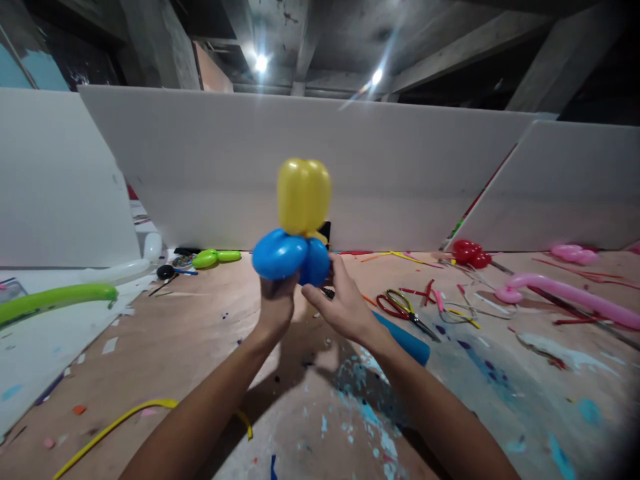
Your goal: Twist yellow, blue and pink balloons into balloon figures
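Observation:
A twisted balloon figure is held up over the middle of the table, with yellow balloon bubbles on top and blue balloon bubbles below. My left hand grips the blue part from underneath, its fingers mostly hidden behind the bubbles. My right hand is curled against the right side of the blue part, thumb toward the front and fingers partly hidden behind it. On the table just right of my right hand lies a blue tube-shaped object, partly covered by my forearm.
Scissors with red and yellow handles lie at the right among limp balloon scraps. Farther right are a red balloon and a long pink balloon. Green balloons rest at the left. White panels stand along the back.

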A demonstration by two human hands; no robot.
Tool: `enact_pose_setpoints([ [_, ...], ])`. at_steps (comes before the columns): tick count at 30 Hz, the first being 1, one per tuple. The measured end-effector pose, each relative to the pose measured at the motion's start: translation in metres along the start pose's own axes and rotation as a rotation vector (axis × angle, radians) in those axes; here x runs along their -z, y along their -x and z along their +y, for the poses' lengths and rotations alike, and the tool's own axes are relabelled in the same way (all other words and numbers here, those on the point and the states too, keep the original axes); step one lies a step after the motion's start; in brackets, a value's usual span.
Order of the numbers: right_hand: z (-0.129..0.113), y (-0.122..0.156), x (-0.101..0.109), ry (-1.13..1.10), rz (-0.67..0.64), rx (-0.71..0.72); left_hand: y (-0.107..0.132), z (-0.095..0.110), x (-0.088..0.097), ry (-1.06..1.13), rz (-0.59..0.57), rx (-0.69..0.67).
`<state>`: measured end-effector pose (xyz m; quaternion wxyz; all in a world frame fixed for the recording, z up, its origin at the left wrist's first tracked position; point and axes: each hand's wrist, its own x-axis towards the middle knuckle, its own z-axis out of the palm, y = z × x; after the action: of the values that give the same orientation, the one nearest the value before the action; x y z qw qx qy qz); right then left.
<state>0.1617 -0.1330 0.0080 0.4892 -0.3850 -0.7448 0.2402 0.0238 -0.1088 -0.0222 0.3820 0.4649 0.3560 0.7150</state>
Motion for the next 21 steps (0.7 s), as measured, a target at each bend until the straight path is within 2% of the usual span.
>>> enact_pose_setpoints([
  [3,0.02,-0.01,-0.002,0.012,0.171,-0.021,0.005,0.001,0.002,0.075,-0.202,0.08],
  [5,0.028,-0.014,0.002,0.101,0.203,-0.013,-0.001,0.01,0.01,0.164,-0.413,0.155],
  [7,0.03,-0.015,0.006,0.211,0.205,0.014,-0.009,0.021,0.017,0.27,-0.551,0.309],
  [10,0.029,-0.014,0.009,0.273,0.168,0.026,-0.018,0.031,0.019,0.291,-0.482,0.42],
  [13,0.03,-0.015,0.012,0.193,0.079,-0.042,-0.02,0.034,0.018,0.251,-0.379,0.379],
  [15,0.033,-0.018,0.017,0.09,0.004,-0.066,-0.022,0.036,0.019,0.254,-0.349,0.357],
  [21,0.042,-0.023,0.033,-0.322,-0.259,-0.148,-0.036,0.046,0.04,0.216,-0.41,0.38],
])
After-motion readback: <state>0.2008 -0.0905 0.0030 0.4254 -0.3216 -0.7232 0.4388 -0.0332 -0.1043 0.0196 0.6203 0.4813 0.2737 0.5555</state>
